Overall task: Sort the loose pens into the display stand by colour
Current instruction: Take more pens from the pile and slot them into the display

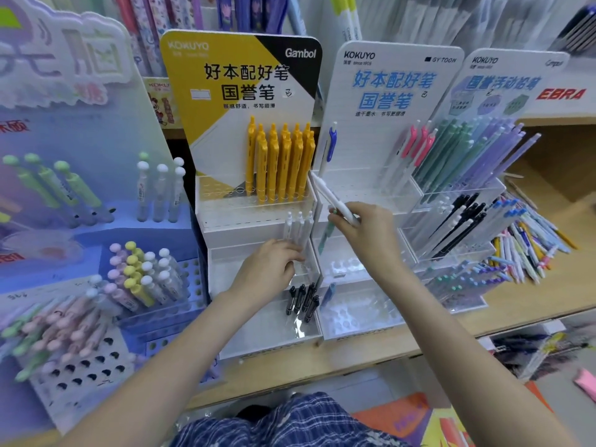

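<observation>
At the far left of the shelf (371,350), the blue stand (135,285) of pastel pens sits apart from the work and looks unlikely to be disturbed. Next to it, the left hand (271,269) reaches into the middle tier of the yellow-backed display stand (258,240), its fingers curled round the clear-white pens (298,229) standing there; whether it grips one or several I cannot tell. The risk here, as I judge it, is that a tug would tip the neighbouring white pens or knock the black pens (303,303) in the tier just below. Above, the yellow pens (280,162) stand packed together in the top tier, away from both hands. To the right, the right hand (364,227) pinches a white pen (332,198) held slantwise, its tip pointing up and left toward the edge between the two stands. It seems to carry a greenish accent, so dropping it among the plain white ones could be a colour mismatch; the blur leaves that uncertain. Swinging it could also catch the blue-clipped pen (330,146) leaning on the white backboard. Further right lies the loose pile of pens (529,250) on the shelf, near its right end, where a passing forearm could scatter it.
</observation>
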The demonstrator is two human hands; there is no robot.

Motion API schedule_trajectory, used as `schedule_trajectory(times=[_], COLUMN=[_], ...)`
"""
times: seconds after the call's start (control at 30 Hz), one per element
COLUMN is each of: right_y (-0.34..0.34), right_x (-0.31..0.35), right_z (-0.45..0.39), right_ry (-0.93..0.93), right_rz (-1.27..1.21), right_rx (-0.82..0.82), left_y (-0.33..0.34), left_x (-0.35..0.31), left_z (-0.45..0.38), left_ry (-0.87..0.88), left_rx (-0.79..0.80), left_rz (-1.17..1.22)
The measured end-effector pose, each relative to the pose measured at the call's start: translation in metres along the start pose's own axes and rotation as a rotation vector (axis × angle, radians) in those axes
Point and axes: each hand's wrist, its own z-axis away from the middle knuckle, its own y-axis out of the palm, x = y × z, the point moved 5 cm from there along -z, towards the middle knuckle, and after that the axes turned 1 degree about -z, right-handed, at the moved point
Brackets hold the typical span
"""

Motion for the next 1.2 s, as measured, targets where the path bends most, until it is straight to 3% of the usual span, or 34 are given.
schedule_trajectory(times=[0.07,0.17,0.27,0.4,0.47,0.53,0.67,0.83,0.9,1.0,1.07,1.2], right_y=[-0.003,-0.009,-0.008,-0.001,0.002,0.002,0.008,0.005,0.003,0.022,0.038,0.059], right_x=[-0.005,-0.012,-0.014,0.003,0.011,0.017,0.031,0.049,0.051,0.057,0.061,0.057], right_z=[0.004,0.021,0.037,0.05,0.057,0.055,0.042,0.029,0.026,0.025,0.026,0.028], right_ry=[0.067,0.256,0.417,0.339,0.297,0.226,-0.015,-0.083,-0.05,0.029,0.049,0.064], right_rz=[-0.113,-0.508,-0.8,-0.66,-0.57,-0.446,-0.145,0.027,-0.023,-0.202,-0.194,-0.044], right_rx=[-0.001,-0.001,0.151,0.497,0.608,0.574,0.352,0.156,0.132,0.194,0.221,0.236], left_y=[0.0,-0.006,-0.025,-0.047,-0.057,-0.065,-0.073,-0.084,-0.078,-0.055,-0.042,-0.037], left_x=[-0.001,-0.004,-0.012,-0.033,-0.04,-0.041,-0.034,-0.016,0.005,0.029,0.036,0.043], left_z=[0.0,0.001,0.002,0.0,-0.002,-0.001,0.007,0.022,0.03,0.037,0.04,0.042], left_ry=[0.014,-0.011,-0.101,-0.195,-0.17,-0.123,-0.105,-0.09,-0.153,-0.195,-0.198,-0.193], left_rx=[0.026,0.106,0.057,-0.024,-0.022,-0.054,-0.166,-0.261,-0.197,0.048,0.15,0.174], left_rz=[-0.006,0.024,0.234,0.979,1.144,1.082,0.871,0.525,0.245,-0.11,-0.181,-0.202])
